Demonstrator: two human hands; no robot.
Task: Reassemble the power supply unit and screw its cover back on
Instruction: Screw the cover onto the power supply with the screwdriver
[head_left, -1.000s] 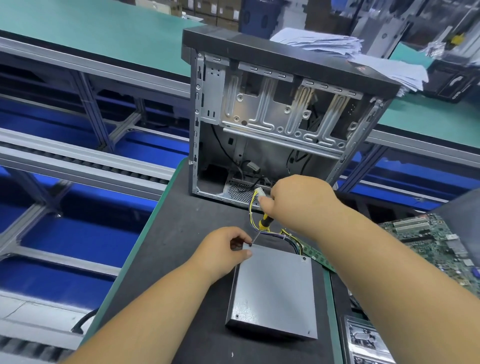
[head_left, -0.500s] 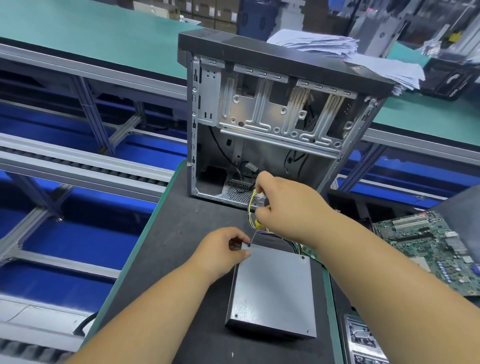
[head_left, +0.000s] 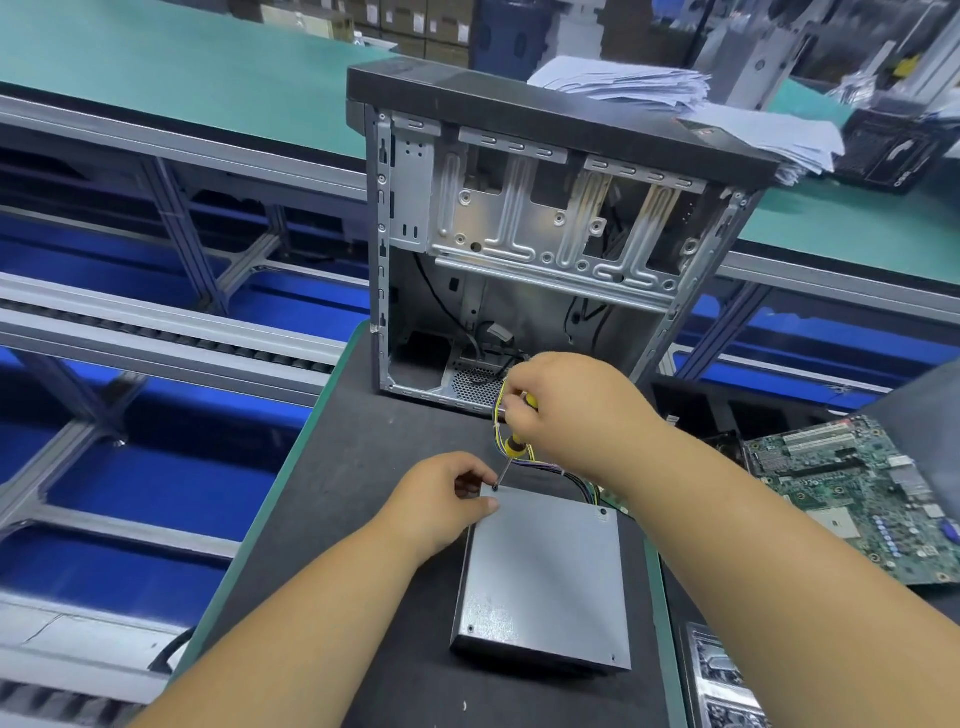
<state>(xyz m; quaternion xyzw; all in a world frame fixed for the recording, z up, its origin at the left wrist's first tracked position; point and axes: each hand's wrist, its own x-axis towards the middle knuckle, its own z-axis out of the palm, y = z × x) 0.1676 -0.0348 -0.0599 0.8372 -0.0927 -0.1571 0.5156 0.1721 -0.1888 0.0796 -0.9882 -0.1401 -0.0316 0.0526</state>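
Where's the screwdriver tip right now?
In the head view, the screwdriver tip sits at the power supply cover's far-left corner, beside the left hand.

Your counter (head_left: 363, 467) is dark grey with a green edge. On it, the supply (head_left: 545, 577) has a plain light grey cover, faintly speckled, and black sides. Its wires (head_left: 582, 480) are yellow, purple and black. Your screwdriver (head_left: 515, 446) has a yellow and black handle with a silver shaft. The case (head_left: 545, 218) is bare silver metal inside, with a black top and a patch of perforated mesh low down. The papers (head_left: 675, 98) on top are white. The board (head_left: 852, 493) to your right is green. The far bench (head_left: 182, 67) is green, with blue below.
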